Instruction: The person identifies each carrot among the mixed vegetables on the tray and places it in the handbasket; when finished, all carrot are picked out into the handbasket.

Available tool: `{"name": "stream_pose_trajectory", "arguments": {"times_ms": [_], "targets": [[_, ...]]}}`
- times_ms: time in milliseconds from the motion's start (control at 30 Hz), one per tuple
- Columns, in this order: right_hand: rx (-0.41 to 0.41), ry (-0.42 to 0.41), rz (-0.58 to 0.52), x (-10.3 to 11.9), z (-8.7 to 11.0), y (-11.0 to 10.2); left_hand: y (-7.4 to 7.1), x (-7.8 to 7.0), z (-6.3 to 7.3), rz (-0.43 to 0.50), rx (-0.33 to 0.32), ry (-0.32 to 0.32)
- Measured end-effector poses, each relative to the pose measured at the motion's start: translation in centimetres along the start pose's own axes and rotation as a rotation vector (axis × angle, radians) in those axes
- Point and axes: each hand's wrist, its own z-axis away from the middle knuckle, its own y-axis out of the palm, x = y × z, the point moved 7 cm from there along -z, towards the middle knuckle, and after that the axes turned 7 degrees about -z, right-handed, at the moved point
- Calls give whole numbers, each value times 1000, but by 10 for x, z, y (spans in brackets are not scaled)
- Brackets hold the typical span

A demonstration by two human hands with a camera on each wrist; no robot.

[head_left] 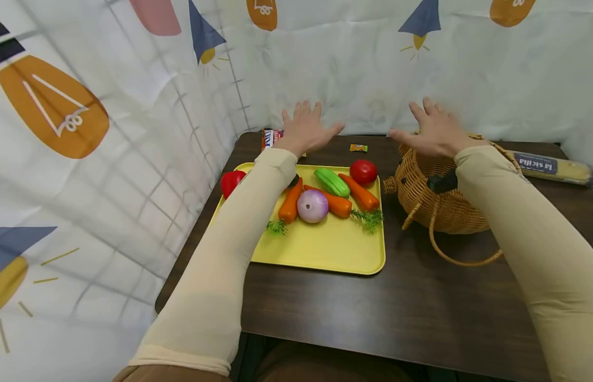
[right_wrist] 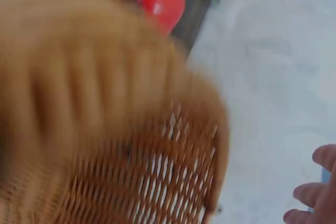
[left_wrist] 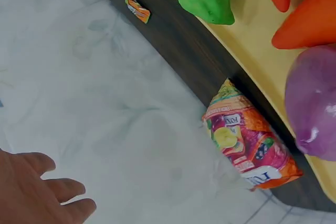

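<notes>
Both hands are raised and hold nothing. My left hand [head_left: 306, 127], fingers spread, is over the far edge of a yellow tray [head_left: 320, 249], near a Fox's candy bag [left_wrist: 249, 137]. My right hand [head_left: 436, 130], also spread, is above the rim of a wicker basket [head_left: 415, 196], which looks large and blurred in the right wrist view. On the tray lie a purple onion [head_left: 312, 206], several orange carrots [head_left: 291, 201], a green ridged vegetable [head_left: 332, 181] and a round red one [head_left: 363, 172]. My left sleeve partly hides another red vegetable [head_left: 231, 182].
A small wrapped candy [head_left: 358, 148] lies by the back edge of the dark wooden table [head_left: 315, 307]. Behind the basket at right is a "la sicilia" pasta pack [head_left: 554, 168]. Patterned white curtains [head_left: 344, 69] hang close behind and at the left.
</notes>
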Motion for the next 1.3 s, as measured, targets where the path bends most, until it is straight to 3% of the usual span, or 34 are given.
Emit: {"name": "stream_pose_trajectory", "arguments": {"times_ms": [100,233,433,567,800,900,1200,1300], "targets": [[-77,-77,-50,16,7,2,0,17,9,40,-68,2],[-113,-136,-79,38,17,13,-3,47,28,159,-231,-22],[-104,-162,-158,67,31,35,6,101,69,439,-436,-132],[-129,-174,-232,82,39,44,17,131,95,559,-531,-200],[-166,-169,-345,103,43,72,43,182,127,647,-544,-366],[-192,-139,-416,111,42,88,52,198,136,740,-518,-417],[-246,-58,-446,103,45,131,90,217,144,1036,-421,-518],[-275,-38,-459,99,47,140,99,223,148,1060,-414,-549]]}}
